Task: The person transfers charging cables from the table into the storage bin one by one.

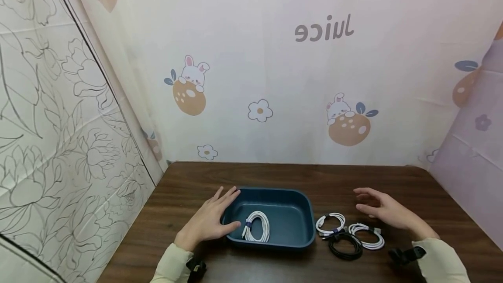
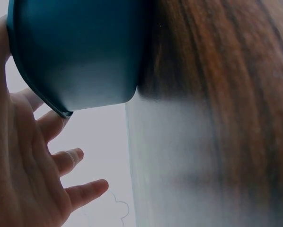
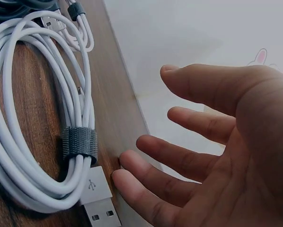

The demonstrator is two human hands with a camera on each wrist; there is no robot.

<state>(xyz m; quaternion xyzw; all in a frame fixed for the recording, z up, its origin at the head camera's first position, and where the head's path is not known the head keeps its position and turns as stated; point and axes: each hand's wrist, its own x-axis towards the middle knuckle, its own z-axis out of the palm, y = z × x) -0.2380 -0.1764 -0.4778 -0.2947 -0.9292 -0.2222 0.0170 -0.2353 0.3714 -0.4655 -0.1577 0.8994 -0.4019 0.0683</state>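
A dark teal tray stands on the table with one coiled white cable inside, bound by a dark strap. My left hand rests at the tray's left rim, fingers spread and straight; the left wrist view shows the hand beside the tray wall. My right hand hovers above the table at the right, fingers relaxed and holding nothing. Near it lie a white USB cable coil, another white coil and a black cable coil. In the right wrist view, the nearest white coil shows its USB plug.
The brown wooden table meets a printed curtain at its back edge. Another curtain with line-drawn flowers hangs at the left, and a lilac one at the right. Both wrists carry black straps.
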